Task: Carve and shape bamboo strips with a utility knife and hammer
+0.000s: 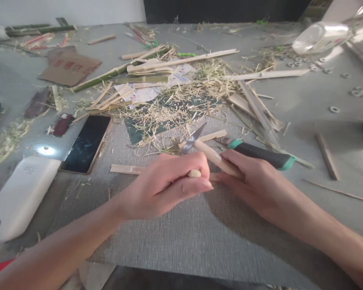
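My left hand (pixel 175 183) is closed in a fist around what appears to be a knife. A pale rounded end shows between its thumb and index finger. Beyond the fist, the metal blade (pixel 193 139) points up and to the right; most of the handle is hidden. My right hand (pixel 254 181) grips a smooth pale wooden stick (pixel 216 157), whose far end overlaps the blade. Low behind the hands lies a flat bamboo strip (pixel 125 169). Just past my right fingers rests a tool with a black and green handle (pixel 260 154).
A phone (pixel 86 145) and a white power bank (pixel 24 197) lie left. Bamboo shavings (pixel 169 114) and split bamboo pieces (pixel 153 66) cover the middle back, partly over a dark green sheet (pixel 134 131). Metal washers (pixel 334 109) and a clear bottle (pixel 320 37) lie right.
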Available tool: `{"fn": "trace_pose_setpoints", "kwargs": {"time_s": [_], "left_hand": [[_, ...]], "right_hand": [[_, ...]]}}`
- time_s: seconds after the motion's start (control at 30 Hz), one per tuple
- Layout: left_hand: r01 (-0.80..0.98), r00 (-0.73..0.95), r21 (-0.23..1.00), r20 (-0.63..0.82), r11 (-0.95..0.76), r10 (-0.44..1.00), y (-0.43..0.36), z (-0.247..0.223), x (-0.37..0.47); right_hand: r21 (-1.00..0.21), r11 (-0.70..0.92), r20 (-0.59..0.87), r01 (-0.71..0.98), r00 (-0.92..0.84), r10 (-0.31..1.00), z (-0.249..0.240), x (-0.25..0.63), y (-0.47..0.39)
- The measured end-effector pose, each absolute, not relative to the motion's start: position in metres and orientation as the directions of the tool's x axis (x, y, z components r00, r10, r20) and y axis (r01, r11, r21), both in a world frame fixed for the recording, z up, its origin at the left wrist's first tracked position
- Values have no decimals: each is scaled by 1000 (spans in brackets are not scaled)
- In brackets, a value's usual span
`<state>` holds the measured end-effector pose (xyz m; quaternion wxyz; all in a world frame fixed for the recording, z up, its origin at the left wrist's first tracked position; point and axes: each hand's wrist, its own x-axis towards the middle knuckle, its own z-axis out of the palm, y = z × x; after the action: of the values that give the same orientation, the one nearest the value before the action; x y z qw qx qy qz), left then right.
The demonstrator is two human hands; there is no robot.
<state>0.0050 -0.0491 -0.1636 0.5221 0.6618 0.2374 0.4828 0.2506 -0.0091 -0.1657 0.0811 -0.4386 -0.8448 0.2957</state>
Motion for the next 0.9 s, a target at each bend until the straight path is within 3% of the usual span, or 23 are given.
{"fn": "trace_pose_setpoints", "kwargs": {"time_s": [0.23, 0.43, 0.53, 0.77, 0.9], "left_hand": [[-375, 316, 900, 350, -223, 882, -38, -156, -6], [-407, 403, 914, 174, 5, 899, -27, -147, -30], [-384, 446, 923, 191, -6, 874, -27, -146, -33], [-308, 320, 943, 224, -123, 920, -45, -148, -12], [-293, 341, 943, 256, -156, 905, -49, -149, -8]], "right_hand": [[-522, 460, -130, 718, -600, 789, -164, 248, -8], [-484, 445, -160, 754, -576, 802, -165, 249, -7], [-482, 447, -153, 753, -575, 804, -164, 249, -8], [-533, 462, -145, 709, -614, 776, -160, 249, -13], [-546, 467, -161, 696, -633, 757, -159, 248, -16]]}}
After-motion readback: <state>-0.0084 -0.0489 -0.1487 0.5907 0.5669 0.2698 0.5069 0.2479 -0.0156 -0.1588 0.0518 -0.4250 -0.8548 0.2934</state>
